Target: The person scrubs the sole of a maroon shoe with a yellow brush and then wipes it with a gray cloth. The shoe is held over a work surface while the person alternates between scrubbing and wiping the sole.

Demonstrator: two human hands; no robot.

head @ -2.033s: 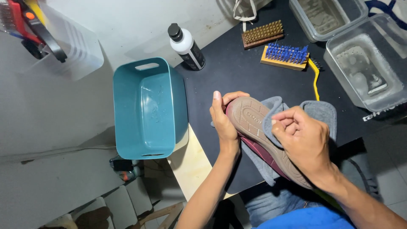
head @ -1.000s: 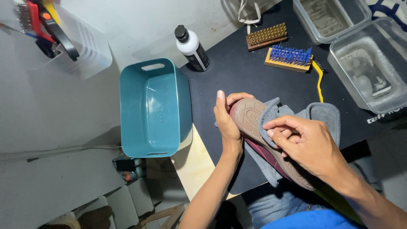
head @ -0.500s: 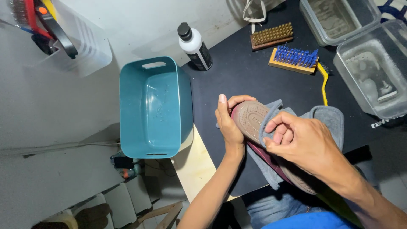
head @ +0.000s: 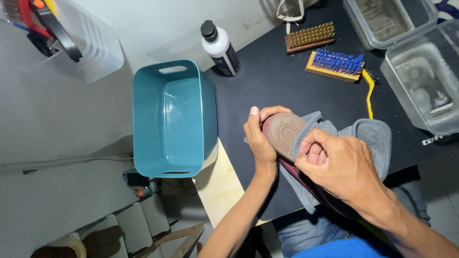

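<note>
The left hand (head: 260, 138) grips the shoe (head: 283, 134). At its 3 o'clock, the right hand (head: 342, 165) pinches the gray cloth (head: 373, 136).

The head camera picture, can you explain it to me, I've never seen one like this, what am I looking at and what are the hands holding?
This is one view from a camera worn on a person's head, looking down at their own two bare hands over a dark work mat.

The left hand grips the toe end of a shoe, turned so its brownish sole faces up. The right hand presses a grey cloth against the sole.

Around them lie a teal plastic tub, a white bottle with a black cap, a brush with tan bristles, a brush with blue bristles, a thin yellow-handled brush, and two clear containers, which seem to hold cloudy water.
</note>
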